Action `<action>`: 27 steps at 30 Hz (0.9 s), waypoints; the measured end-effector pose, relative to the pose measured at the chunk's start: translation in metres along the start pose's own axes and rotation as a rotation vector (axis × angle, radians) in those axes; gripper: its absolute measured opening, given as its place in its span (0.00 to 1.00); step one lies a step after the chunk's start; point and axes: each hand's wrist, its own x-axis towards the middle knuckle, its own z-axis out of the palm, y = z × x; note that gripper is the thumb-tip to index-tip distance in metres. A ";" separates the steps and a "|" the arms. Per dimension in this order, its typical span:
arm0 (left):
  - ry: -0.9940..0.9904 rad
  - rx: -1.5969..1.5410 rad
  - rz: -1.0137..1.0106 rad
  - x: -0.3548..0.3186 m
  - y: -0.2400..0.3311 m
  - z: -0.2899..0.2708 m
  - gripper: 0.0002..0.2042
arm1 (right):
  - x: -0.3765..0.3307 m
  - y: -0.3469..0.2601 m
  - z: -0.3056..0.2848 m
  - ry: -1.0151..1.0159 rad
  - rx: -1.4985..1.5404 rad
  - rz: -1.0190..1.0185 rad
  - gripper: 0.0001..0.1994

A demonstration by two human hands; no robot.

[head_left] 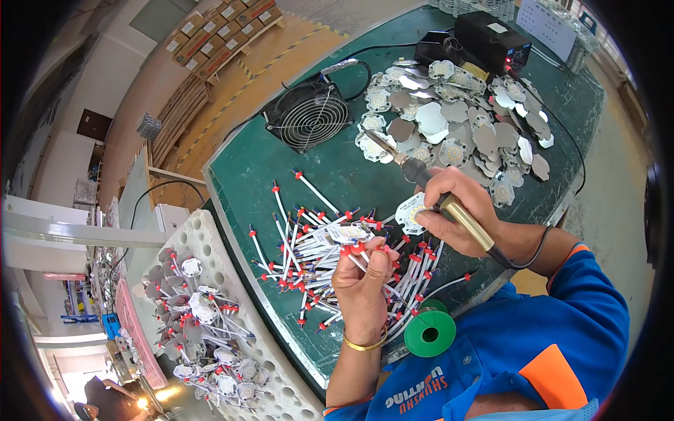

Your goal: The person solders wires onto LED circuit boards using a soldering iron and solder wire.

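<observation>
My right hand (463,210) is closed around a soldering iron (414,170), its metal tip pointing up and left toward the board pile. The fingertips of that hand also pinch a white LED board (409,213) with a yellowish middle. My left hand (363,288) is closed on short white wires with red collars (358,250). Another LED board (349,233) lies just above those fingertips; whether the wires are joined to it I cannot tell. Below and around the left hand is a heap of loose white wires (298,245) with red collars.
A pile of LED boards (453,130) covers the far right of the green table (242,165). Behind stand a black fan (309,116) and a black power box (491,42). A green solder spool (430,333) sits near my body. Wired boards (203,309) rest on a perforated white panel (270,379) at left.
</observation>
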 end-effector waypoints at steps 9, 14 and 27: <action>-0.013 0.030 -0.080 -0.001 -0.001 0.004 0.12 | -0.003 0.004 -0.002 -0.028 0.033 -0.027 0.11; -0.027 0.036 -0.115 -0.002 0.001 0.006 0.12 | -0.001 0.007 0.001 0.017 0.015 -0.128 0.11; 0.017 0.057 -0.091 -0.002 -0.004 0.003 0.09 | -0.009 0.005 0.001 -0.178 -0.087 -0.610 0.12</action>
